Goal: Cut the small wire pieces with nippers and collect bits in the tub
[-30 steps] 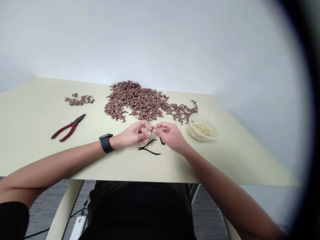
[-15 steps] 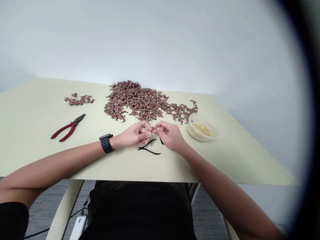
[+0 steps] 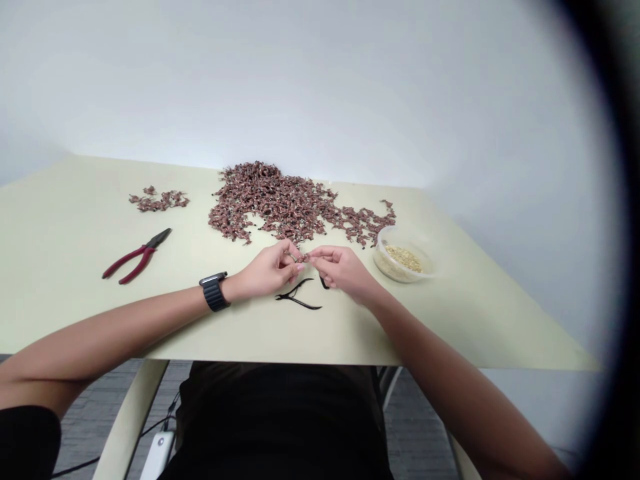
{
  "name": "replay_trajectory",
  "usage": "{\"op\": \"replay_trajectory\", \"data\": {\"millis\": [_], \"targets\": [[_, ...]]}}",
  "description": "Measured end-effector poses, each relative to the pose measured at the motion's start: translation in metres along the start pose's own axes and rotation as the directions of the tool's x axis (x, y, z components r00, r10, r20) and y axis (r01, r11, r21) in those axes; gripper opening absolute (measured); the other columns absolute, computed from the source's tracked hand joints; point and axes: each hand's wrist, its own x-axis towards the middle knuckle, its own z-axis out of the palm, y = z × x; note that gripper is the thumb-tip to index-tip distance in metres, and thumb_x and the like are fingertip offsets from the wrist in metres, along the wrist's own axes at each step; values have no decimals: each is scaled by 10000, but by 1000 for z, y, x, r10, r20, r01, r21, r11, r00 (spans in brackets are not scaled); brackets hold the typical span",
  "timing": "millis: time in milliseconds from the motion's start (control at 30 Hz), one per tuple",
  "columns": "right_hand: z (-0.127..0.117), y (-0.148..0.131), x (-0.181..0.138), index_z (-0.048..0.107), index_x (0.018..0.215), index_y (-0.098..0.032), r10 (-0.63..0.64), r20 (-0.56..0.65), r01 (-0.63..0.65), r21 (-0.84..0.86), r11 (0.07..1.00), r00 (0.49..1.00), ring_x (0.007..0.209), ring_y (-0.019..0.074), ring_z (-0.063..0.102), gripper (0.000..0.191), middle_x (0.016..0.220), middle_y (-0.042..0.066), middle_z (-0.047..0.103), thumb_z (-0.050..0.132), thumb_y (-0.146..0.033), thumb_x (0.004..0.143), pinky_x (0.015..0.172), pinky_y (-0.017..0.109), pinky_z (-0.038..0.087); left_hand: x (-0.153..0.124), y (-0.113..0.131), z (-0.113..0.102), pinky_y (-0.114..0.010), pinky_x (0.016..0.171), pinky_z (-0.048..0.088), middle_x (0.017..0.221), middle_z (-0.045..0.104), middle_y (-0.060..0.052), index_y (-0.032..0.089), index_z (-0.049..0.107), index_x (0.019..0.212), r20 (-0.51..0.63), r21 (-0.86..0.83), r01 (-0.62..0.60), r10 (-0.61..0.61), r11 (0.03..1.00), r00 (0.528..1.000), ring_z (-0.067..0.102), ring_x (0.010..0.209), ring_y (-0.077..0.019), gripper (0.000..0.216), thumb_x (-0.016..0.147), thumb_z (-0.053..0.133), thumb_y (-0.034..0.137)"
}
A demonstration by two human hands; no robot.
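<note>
My left hand (image 3: 273,268), with a dark watch on its wrist, is closed, thumb and fingers pinching a small reddish-brown piece (image 3: 303,258) with thin projections. From the other side, my right hand (image 3: 345,272) pinches the same piece between thumb and forefinger. Its exact kind is too small to make out. Below my right fingers shows the end of a black object (image 3: 324,283); whether it lies on the table or in that hand I cannot tell. Black nippers (image 3: 299,295) lie on the table just below my hands, their handles spread.
A large heap of similar brown pieces (image 3: 275,200) spreads behind my hands, with a smaller pile (image 3: 160,200) at the left. Red-handled pliers (image 3: 137,257) lie at the left. A clear round tub (image 3: 387,267) with small yellowish bits stands at the right.
My right hand's fingers have shifted and stretched a little more forward at the piece. My left hand has tilted slightly and its lower fingers have curled in. Both still pinch the piece.
</note>
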Motion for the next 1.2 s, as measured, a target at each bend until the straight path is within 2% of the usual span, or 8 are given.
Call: {"op": "replay_trajectory", "data": {"millis": [100,267,500,633,767,933,1067,1200], "targets": [[0,-3,0,669,904,-150,65,64,-75,163,984,996,462,65,370,412,616,-14,501,689,-559,851,419,201,264,-1,1,0,-183,511,308,602,567,47,194,488,1018,-35,140,-42,47,989,998,419,510,-80,237,956,603,392],[3,-4,0,580,746,-147,98,96,-118,229,966,991,441,42,290,455,564,-34,439,786,-550,789,408,201,184,-2,3,2,-192,524,282,611,588,41,202,484,1026,-44,289,-98,115,952,992,437,518,-93,219,944,613,359],[2,-4,0,561,743,-150,109,104,-130,224,966,989,437,39,274,388,557,-42,430,763,-472,817,418,204,167,0,-1,2,-179,479,359,631,634,22,191,514,1166,6,81,24,-24,996,1000,474,476,-86,399,915,663,464],[1,-2,1,616,823,-142,120,119,-144,220,965,986,439,34,267,355,565,-51,429,764,-463,808,422,195,162,3,-5,0,-189,481,426,805,726,-80,142,586,1111,91,-43,124,-120,991,989,574,508,-88,442,907,655,527],[-1,-2,1,666,903,-131,131,120,-155,215,964,984,444,31,268,390,571,-54,425,783,-486,792,425,194,153,5,-4,-2,-180,489,443,996,747,-147,116,645,1091,128,-94,145,-132,985,983,656,578,-94,440,933,621,526],[-1,-1,2,686,919,-121,147,100,-164,185,969,984,448,30,273,439,579,-50,430,807,-513,764,421,191,158,4,-3,-4,-199,504,503,1056,750,-158,119,698,1123,116,-95,150,-139,984,984,697,607,-120,453,910,662,517],[-4,3,5,678,912,-139,110,-4,-110,50,993,994,453,49,318,456,596,-26,488,754,-577,809,426,200,205,5,-3,-5,-190,485,504,1063,752,-165,113,706,1099,96,-113,143,-133,983,987,697,593,-120,456,906,667,524],[-13,7,7,632,770,-145,-146,-211,71,-326,943,966,507,83,399,450,607,10,536,625,-570,918,478,228,270,6,-3,-5,-186,497,513,1058,756,-157,108,695,1039,31,-107,138,-135,985,990,691,589,-110,431,914,659,520]]}}
